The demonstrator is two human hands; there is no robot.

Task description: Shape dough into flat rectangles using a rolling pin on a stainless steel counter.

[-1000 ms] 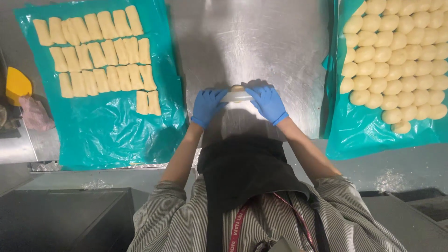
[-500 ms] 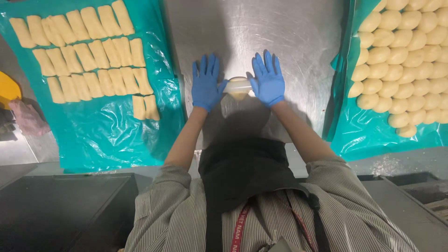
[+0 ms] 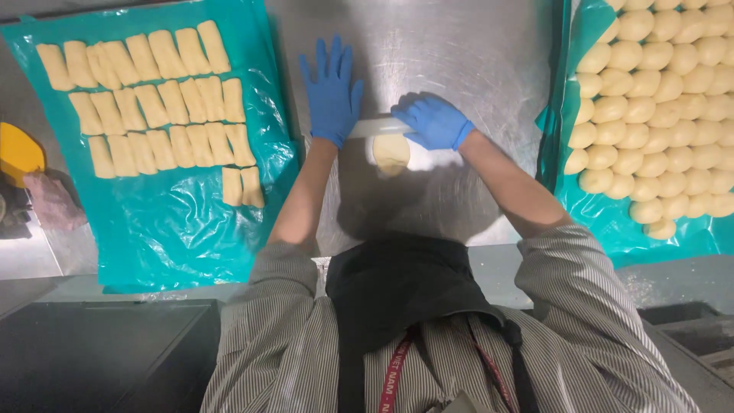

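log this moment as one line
left hand flat on rolling pin | right hand curled over pin | dough piece under pin | steel table

On the steel surface (image 3: 474, 46), both blue-gloved hands rest on a white rolling pin (image 3: 376, 126) that lies crosswise above a flattened piece of pale dough (image 3: 391, 153). The left hand (image 3: 332, 92) lies flat with fingers spread, its palm on the pin's left end; the right hand (image 3: 433, 121) curls over the pin's right end. To the left, a teal plastic sheet (image 3: 176, 237) carries three rows of rolled dough sticks (image 3: 157, 103), with two more sticks below them. To the right, another teal sheet (image 3: 612, 222) holds closely packed round dough balls (image 3: 657, 115). A yellow object (image 3: 19, 153) sits at the far left edge.
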